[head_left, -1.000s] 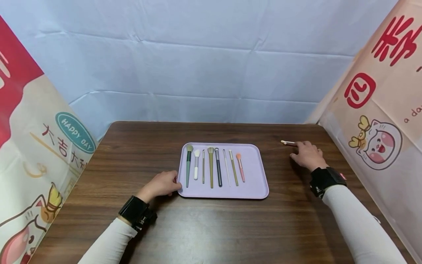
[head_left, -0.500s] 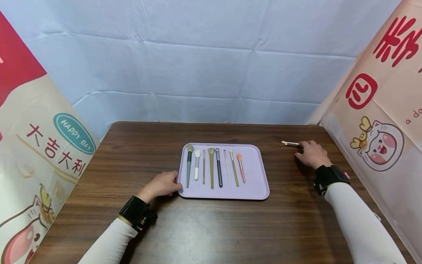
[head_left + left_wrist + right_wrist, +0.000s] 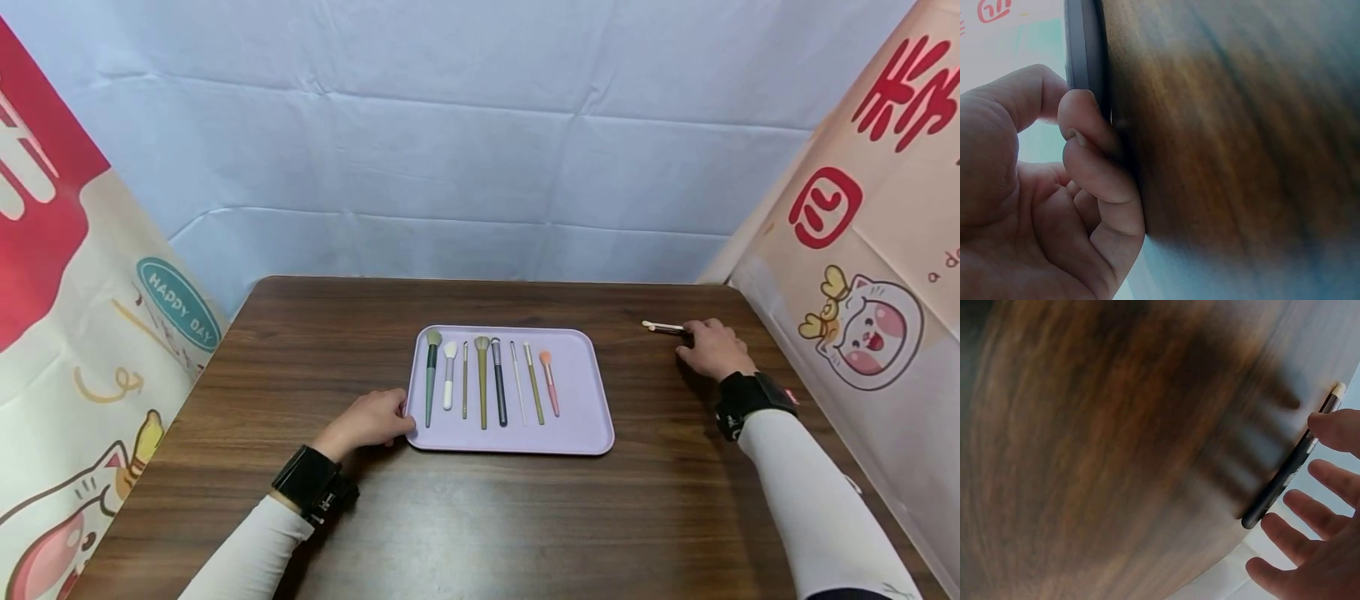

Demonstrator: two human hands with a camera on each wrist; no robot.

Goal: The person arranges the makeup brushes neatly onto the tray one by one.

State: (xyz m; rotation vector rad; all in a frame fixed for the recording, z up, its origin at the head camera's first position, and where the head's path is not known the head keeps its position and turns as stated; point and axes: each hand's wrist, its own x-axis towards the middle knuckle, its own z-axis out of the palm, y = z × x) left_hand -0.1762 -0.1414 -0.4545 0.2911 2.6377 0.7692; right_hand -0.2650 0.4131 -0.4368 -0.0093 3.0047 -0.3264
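Observation:
A lilac tray (image 3: 585, 392) lies on the table, holding several makeup brushes in a row, from a green-handled one (image 3: 431, 379) to a pink-handled one (image 3: 551, 387). My left hand (image 3: 369, 418) pinches the tray's left rim; in the left wrist view its fingers curl against the tray edge (image 3: 1084, 47). Towards the table's far right, my right hand (image 3: 716, 348) is beside light-tipped brushes (image 3: 663, 327) on the tabletop. In the right wrist view its fingers are extended and spread, fingertips at a black-handled brush (image 3: 1279, 481); whether they all touch it I cannot tell.
The dark wooden table (image 3: 495, 525) has rounded far corners. A pale blue cloth (image 3: 465, 167) hangs behind it. Printed sheets stand at the left (image 3: 97, 333) and the right (image 3: 862, 292), the right one close to my right forearm.
My right hand has shifted slightly to the right along the brushes, so more of a dark handle shows. The left hand and tray have stayed put.

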